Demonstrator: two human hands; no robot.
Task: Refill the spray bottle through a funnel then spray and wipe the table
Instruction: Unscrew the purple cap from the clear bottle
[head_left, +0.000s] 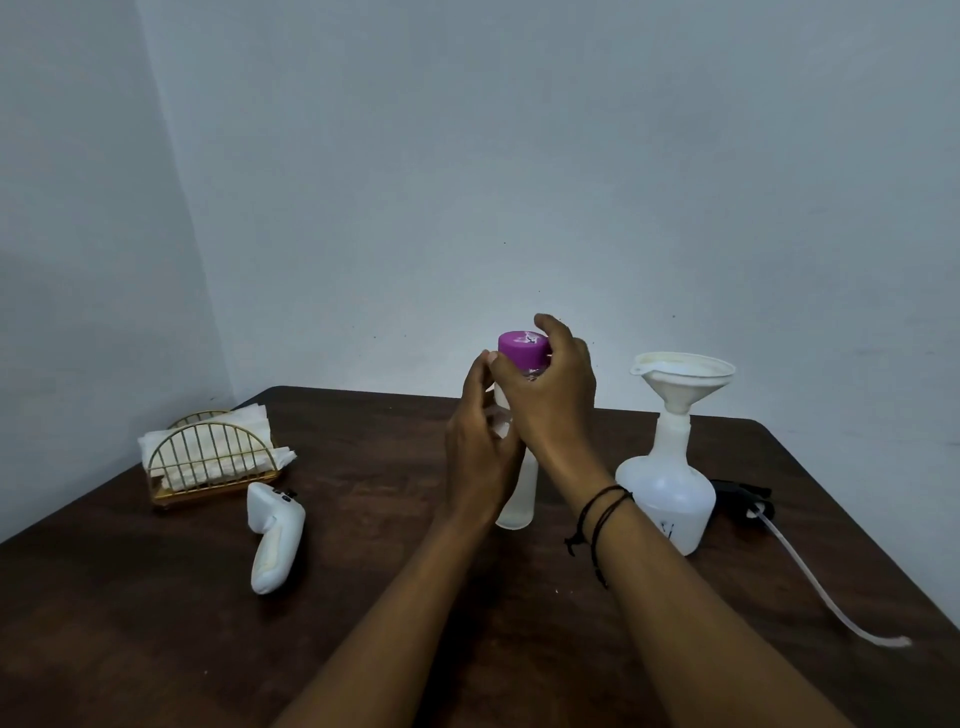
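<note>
The right hand grips the purple cap of the clear bottle, the left hand grasps its body, and the funnelled spray bottle stands at three o'clock.

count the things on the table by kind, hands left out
Bottles: 2, clear bottle with purple cap, white plastic spray bottle
Funnels: 1, white plastic funnel
Napkin holders: 1, gold wire napkin holder
Controllers: 1, white controller
Sprayer heads: 1, black sprayer head with tube
Total: 6

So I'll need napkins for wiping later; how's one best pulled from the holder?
Pinch the top edge of a napkin from above: the sheets stand upright between the arched wire sides of the holder, and only the top is open.
</note>
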